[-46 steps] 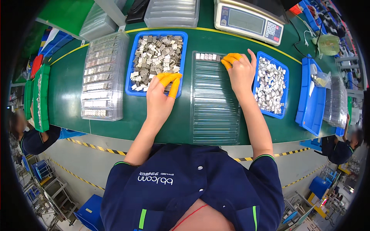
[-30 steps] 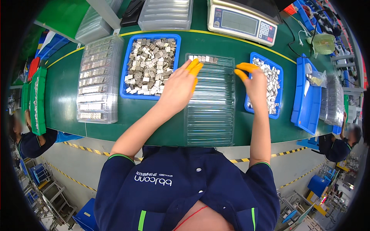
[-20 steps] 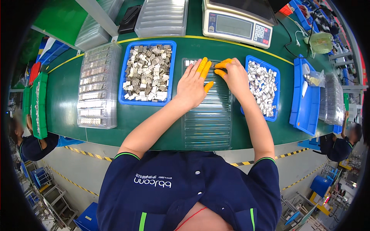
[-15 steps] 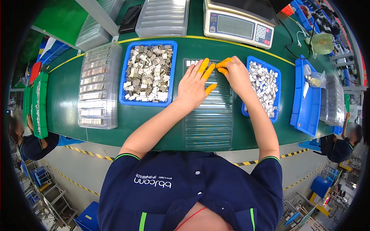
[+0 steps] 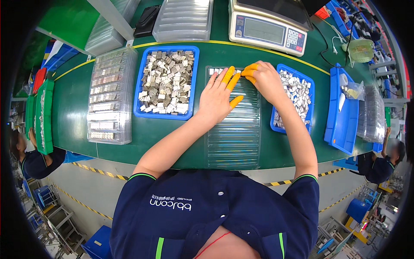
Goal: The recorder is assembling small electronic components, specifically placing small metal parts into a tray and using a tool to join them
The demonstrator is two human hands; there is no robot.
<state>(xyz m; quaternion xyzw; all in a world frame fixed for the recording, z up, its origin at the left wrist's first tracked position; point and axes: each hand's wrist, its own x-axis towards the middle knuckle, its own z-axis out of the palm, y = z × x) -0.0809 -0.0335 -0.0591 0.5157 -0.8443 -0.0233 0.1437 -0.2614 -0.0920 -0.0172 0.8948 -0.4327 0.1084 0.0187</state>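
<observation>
A clear ribbed plastic tray lies on the green table in front of me. Small white-and-metal parts sit along its far row. My left hand rests over the tray's far left portion, fingers stretched out and apart, with yellow finger covers on some of them. Close by on the right, my right hand has its covered thumb and fingers pinched together at the far row. Whatever is between those fingertips is hidden. Left of the tray is a blue bin of grey metal-and-white pieces; a second blue bin of whitish pieces stands right.
Stacked clear trays with parts stand at left, with more clear trays behind. A weighing scale occupies the back. Farther right lies a blue bin with a few items. Other people work at both sides.
My right hand has shifted slightly, its wrist and forearm a little to the right, fingertips still at the far row. More of the white parts show between my hands. My left hand has hardly moved.
</observation>
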